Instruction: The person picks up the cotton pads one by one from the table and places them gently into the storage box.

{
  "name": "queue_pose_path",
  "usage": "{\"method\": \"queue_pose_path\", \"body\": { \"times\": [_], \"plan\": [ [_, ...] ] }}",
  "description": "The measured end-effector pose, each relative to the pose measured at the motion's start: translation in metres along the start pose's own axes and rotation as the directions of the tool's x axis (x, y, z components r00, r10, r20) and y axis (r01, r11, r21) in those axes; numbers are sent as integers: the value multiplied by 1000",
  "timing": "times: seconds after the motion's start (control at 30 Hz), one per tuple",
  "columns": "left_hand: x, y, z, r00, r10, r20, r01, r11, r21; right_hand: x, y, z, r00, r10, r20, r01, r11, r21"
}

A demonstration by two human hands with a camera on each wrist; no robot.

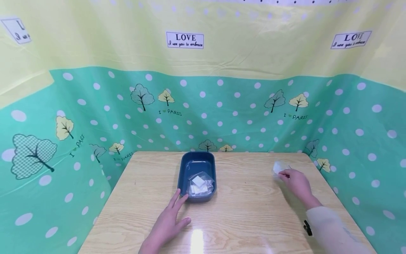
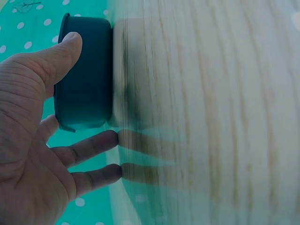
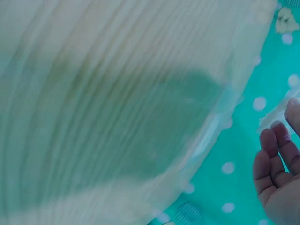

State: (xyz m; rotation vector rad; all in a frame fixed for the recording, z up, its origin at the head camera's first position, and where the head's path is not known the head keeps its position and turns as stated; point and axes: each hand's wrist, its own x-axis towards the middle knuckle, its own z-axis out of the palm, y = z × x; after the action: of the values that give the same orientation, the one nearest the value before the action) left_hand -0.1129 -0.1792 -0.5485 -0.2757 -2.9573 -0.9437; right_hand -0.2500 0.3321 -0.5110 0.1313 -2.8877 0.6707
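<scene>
A dark blue rectangular bin [image 1: 197,165] stands on the table, with clear plastic bags [image 1: 200,184] holding white pieces in its near end. My left hand [image 1: 169,222] is at the bin's near left corner, fingers spread and fairly straight, fingertips right at the rim. In the left wrist view the thumb overlaps the bin's side wall [image 2: 86,89], and two fingers reach down to the tabletop. On the right, my right hand [image 1: 296,183] pinches a small clear plastic bag [image 1: 277,168] between thumb and fingers; its contents are hard to make out.
The light wood table [image 1: 241,218] has its far edge against a green and yellow printed curtain [image 1: 219,116], which also hangs along both sides. A black clip-like piece [image 1: 307,228] sits at the right sleeve [image 1: 333,229].
</scene>
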Motion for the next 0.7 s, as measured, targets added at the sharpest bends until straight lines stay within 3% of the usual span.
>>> {"method": "queue_pose_path", "body": {
  "times": [0.4,0.7],
  "plan": [
    [1,-1,2,1000,3,1,-3,1000,10,8,-70,24,987,-149,-57,155,982,104],
    [-1,4,-1,1000,20,-18,-20,1000,8,7,-126,50,980,-197,1,191,952,241]
  ]
}}
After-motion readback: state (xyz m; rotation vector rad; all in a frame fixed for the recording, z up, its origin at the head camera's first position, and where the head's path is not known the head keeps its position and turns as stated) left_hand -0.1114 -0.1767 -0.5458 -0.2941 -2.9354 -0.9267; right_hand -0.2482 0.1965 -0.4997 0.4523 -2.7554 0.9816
